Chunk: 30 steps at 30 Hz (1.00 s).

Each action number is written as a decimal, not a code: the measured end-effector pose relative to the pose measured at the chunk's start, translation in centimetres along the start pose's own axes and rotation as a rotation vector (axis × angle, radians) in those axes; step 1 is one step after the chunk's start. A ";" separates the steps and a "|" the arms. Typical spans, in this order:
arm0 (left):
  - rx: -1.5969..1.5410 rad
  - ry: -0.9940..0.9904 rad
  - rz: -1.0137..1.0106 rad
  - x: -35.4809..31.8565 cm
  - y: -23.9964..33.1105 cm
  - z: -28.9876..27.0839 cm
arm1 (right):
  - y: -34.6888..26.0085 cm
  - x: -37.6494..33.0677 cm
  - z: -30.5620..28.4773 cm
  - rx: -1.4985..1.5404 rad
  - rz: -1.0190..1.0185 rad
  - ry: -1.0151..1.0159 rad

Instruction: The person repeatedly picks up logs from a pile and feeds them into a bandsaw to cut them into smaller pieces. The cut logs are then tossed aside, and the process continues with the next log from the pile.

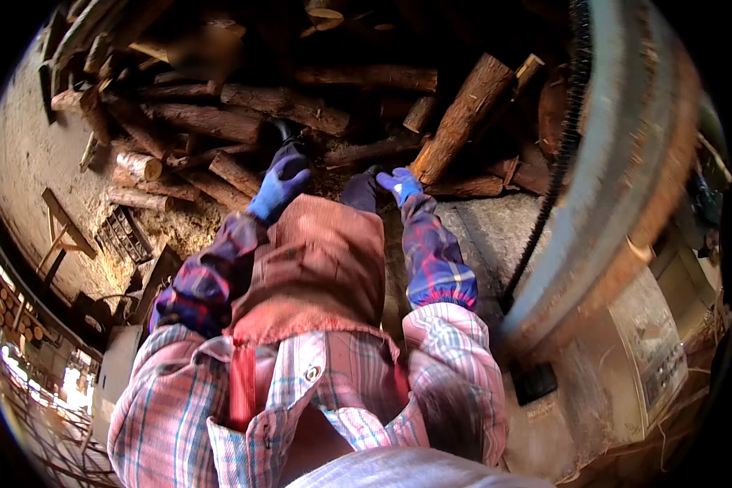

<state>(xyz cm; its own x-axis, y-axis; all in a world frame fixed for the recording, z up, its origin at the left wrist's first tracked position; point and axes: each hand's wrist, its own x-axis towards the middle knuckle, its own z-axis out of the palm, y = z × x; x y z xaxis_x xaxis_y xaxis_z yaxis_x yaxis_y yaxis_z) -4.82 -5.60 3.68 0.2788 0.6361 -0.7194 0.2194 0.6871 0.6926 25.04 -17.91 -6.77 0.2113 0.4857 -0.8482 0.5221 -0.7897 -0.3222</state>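
My left hand [280, 187], in a blue glove, is over the near edge of the log pile. Its fingers are apart and I see nothing in them. My right hand [401, 185], also blue-gloved, is beside the near end of a thick reddish-brown log [464, 118]. That log leans up and away to the right, with its bark pale and worn near the bottom. The right hand's fingers look stretched out; whether its edge touches the log, I cannot tell. Both forearms wear dark plaid sleeve covers, and a rust-coloured apron [317, 260] hangs between them.
Close on the right stands a large blue-grey machine frame [618, 163] with a dark toothed band [555, 191] along its side. Cut logs [207, 122] lie heaped ahead and to the left. A black crate [126, 234] and wooden bracket [67, 224] rest on the left-hand floor.
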 end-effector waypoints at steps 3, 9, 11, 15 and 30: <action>0.185 -0.050 -0.158 -0.5 -2.5 -0.6 | 4.9 10.3 0.2 0.308 0.295 -0.001; -0.255 0.024 -0.390 1.8 -9.8 2.3 | 10.2 26.9 0.6 0.208 0.386 0.337; -0.285 0.039 -0.429 2.3 -11.8 3.3 | 10.2 29.9 0.0 0.192 0.458 0.340; -0.273 -0.049 -0.487 3.0 -12.7 4.5 | 18.5 29.0 -1.7 1.042 -0.507 -0.080; -0.365 -0.254 -0.293 1.1 1.5 7.2 | -1.6 -21.5 -4.9 1.672 0.215 -0.412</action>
<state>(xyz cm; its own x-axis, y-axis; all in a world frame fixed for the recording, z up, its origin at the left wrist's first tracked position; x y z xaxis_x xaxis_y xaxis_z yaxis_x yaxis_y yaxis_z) 2.58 -6.36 4.33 0.4821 0.3254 -0.8135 -0.0047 0.9294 0.3690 23.71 -25.26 13.98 -0.1901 0.4194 -0.8877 -0.8904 -0.4546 -0.0241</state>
